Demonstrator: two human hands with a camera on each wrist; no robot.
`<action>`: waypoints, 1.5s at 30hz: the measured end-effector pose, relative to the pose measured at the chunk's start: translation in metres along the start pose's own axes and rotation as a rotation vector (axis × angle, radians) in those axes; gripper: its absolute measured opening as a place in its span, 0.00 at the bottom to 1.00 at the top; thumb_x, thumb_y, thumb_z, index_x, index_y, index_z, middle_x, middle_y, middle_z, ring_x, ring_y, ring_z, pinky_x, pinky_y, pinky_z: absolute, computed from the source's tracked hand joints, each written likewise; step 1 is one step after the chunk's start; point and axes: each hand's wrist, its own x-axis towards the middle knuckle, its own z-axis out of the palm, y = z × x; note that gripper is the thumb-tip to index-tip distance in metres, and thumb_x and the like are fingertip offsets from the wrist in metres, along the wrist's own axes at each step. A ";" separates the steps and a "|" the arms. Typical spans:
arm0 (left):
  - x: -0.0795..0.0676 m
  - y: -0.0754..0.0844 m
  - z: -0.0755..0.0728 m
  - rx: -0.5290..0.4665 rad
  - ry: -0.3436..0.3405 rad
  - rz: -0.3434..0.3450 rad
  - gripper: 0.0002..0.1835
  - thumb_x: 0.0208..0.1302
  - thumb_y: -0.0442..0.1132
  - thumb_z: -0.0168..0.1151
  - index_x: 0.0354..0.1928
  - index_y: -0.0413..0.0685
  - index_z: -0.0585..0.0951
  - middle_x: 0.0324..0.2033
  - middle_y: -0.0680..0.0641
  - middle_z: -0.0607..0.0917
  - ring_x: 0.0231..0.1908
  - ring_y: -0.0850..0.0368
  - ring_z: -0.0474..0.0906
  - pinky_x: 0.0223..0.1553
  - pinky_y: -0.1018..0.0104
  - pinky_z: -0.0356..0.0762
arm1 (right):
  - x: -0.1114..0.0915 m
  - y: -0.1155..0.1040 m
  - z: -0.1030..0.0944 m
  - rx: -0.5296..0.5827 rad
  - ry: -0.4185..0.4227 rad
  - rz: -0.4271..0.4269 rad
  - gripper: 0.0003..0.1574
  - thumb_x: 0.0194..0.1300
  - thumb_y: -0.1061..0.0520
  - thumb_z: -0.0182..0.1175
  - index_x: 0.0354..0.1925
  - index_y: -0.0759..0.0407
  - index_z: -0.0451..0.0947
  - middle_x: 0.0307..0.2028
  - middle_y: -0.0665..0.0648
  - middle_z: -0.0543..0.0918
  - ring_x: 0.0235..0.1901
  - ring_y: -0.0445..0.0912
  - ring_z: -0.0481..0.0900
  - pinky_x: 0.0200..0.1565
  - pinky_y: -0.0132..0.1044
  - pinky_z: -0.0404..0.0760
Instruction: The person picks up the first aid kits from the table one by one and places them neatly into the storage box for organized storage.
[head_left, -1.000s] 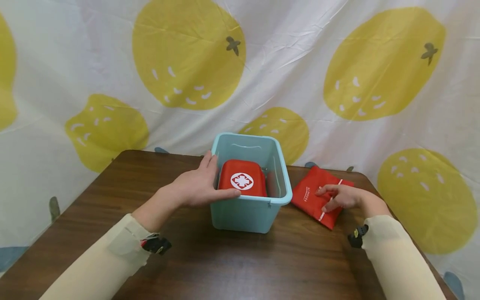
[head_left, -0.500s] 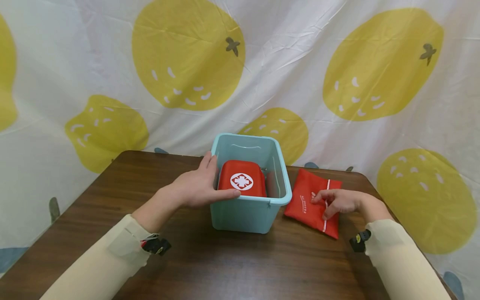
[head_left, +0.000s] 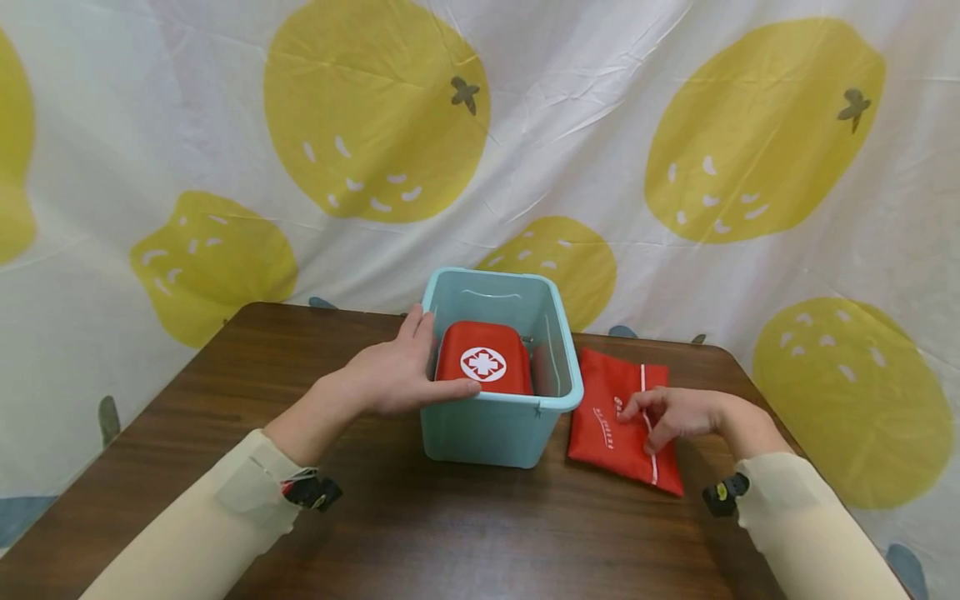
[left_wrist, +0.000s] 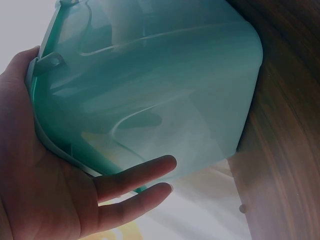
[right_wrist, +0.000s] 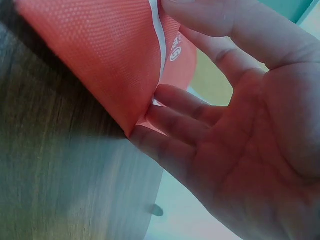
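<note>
A light blue plastic bin (head_left: 480,429) stands on the table with a red first-aid case (head_left: 487,333) inside, its white cross emblem facing me. My left hand (head_left: 393,375) rests against the bin's near left corner, thumb along the front rim and fingers extended at the left side. In the left wrist view, two straight fingers (left_wrist: 140,175) lie along the bin's outer wall. Right of the bin, a flat red pouch (head_left: 600,379) with a white stripe and white lettering lies on the table. My right hand (head_left: 686,412) touches its top, thumb and index finger spread apart.
The brown wooden table (head_left: 480,542) extends in front of and left of the bin. A white curtain with yellow lemons (head_left: 382,108) hangs behind the table's far edge. Each wrist carries a small black camera.
The red pouch has turned on the table and slid nearer to me and toward the bin under my right hand, which has shifted slightly nearer. My left hand and the bin stay in place.
</note>
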 end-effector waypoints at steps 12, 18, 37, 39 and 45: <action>-0.002 -0.003 0.001 -0.006 0.001 0.001 0.70 0.62 0.83 0.59 0.88 0.43 0.43 0.87 0.40 0.48 0.55 0.43 0.86 0.53 0.47 0.87 | -0.008 -0.009 0.010 -0.031 0.019 0.012 0.32 0.62 0.58 0.77 0.63 0.46 0.83 0.70 0.65 0.70 0.69 0.66 0.64 0.64 0.58 0.80; -0.001 -0.002 0.000 -0.003 -0.001 0.007 0.71 0.62 0.84 0.58 0.89 0.42 0.43 0.88 0.40 0.46 0.55 0.42 0.86 0.53 0.47 0.87 | -0.010 -0.010 0.001 -0.124 0.068 -0.032 0.29 0.66 0.55 0.75 0.65 0.47 0.84 0.64 0.61 0.79 0.64 0.60 0.72 0.58 0.51 0.82; -0.002 -0.003 0.002 -0.014 -0.002 -0.004 0.71 0.62 0.83 0.59 0.89 0.43 0.43 0.88 0.41 0.48 0.55 0.43 0.86 0.53 0.48 0.87 | 0.028 0.035 -0.028 -0.032 0.363 0.197 0.66 0.75 0.43 0.69 0.83 0.77 0.41 0.73 0.88 0.60 0.71 0.79 0.67 0.71 0.71 0.73; -0.002 -0.003 0.001 -0.010 -0.001 -0.002 0.71 0.62 0.84 0.59 0.89 0.43 0.43 0.88 0.41 0.47 0.56 0.42 0.86 0.53 0.47 0.87 | 0.032 0.037 -0.028 0.051 0.339 0.208 0.72 0.73 0.44 0.72 0.84 0.77 0.35 0.72 0.88 0.60 0.67 0.76 0.72 0.68 0.68 0.79; 0.000 -0.003 0.001 -0.009 -0.004 -0.001 0.72 0.62 0.84 0.58 0.89 0.42 0.42 0.88 0.41 0.46 0.58 0.42 0.85 0.54 0.47 0.87 | 0.038 0.041 -0.029 0.165 0.340 0.231 0.81 0.69 0.49 0.77 0.83 0.75 0.24 0.73 0.87 0.58 0.70 0.76 0.71 0.69 0.66 0.79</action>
